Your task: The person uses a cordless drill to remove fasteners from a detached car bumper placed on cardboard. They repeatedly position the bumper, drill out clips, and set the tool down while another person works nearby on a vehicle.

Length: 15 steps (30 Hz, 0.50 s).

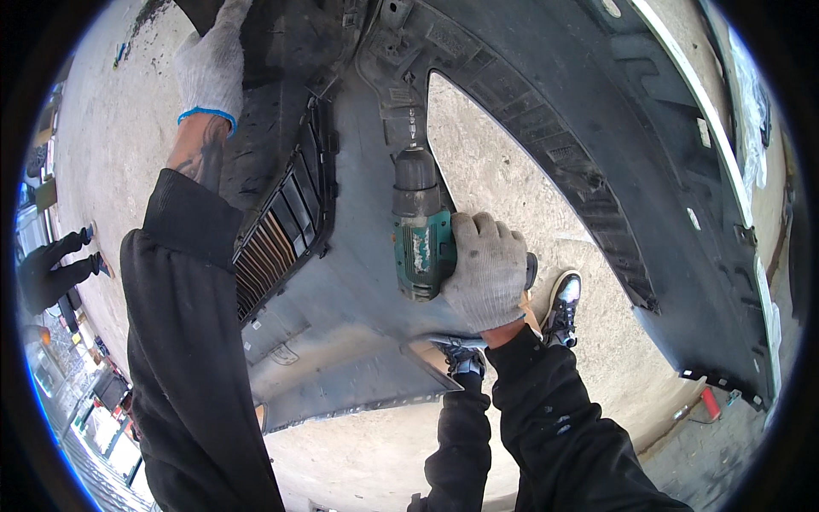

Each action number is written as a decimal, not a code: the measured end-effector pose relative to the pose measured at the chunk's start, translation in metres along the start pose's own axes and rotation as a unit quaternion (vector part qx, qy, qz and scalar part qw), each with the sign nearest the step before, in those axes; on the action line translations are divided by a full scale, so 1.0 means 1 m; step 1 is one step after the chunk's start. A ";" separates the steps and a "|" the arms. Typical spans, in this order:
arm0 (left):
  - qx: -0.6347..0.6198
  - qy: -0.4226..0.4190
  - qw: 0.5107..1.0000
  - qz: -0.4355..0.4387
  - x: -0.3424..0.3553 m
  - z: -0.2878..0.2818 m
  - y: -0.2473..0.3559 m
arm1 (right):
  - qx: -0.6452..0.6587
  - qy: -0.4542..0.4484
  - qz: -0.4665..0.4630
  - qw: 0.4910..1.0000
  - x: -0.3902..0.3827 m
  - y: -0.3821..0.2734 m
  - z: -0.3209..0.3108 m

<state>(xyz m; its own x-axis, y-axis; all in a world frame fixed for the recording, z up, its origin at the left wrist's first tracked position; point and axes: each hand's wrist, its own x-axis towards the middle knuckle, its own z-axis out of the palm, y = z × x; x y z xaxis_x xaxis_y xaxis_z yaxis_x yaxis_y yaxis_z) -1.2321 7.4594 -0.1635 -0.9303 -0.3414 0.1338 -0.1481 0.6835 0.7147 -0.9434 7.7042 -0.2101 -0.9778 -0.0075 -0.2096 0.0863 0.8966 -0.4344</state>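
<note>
A large black plastic car bumper [367, 239] spreads before me with its inner side showing. In my right hand [485, 271], gloved in pale knit, is a green and black cordless drill [418, 226], fingers wrapped round its handle. The drill points away from me. Its long drill bit [413, 124] reaches the bumper's ribbed bracket area, though whether the tip touches cannot be made out. At the upper left my gloved left hand [211, 72] grips a dark edge of the bumper; its fingertips are partly hidden and cut off by the frame.
A slatted grille insert [286, 218] sits in the bumper left of the drill. Pale concrete floor [503, 162] shows through its opening. My shoe [563, 307] is near the right wrist. A person's legs [60, 269] appear far left. A red cylinder [711, 403] lies at the lower right.
</note>
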 end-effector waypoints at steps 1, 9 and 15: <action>-0.005 -0.001 1.000 0.003 -0.001 0.000 -0.001 | 0.003 -0.002 0.002 1.000 0.000 0.000 0.000; 0.044 -0.019 0.999 0.001 -0.008 -0.006 0.013 | 0.011 -0.018 0.012 1.000 -0.003 -0.001 -0.004; 0.073 -0.012 0.997 0.039 -0.010 -0.010 0.012 | 0.003 -0.008 0.010 1.000 -0.005 -0.003 -0.006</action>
<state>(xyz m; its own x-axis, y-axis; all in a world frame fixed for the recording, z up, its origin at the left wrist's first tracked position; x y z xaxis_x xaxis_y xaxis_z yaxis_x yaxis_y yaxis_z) -1.2215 7.4643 -0.1488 -0.9483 -0.2696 0.1672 -0.1209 0.7945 0.5951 -0.9398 7.7047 -0.2022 -0.9726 0.0030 -0.2325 0.1067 0.8941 -0.4349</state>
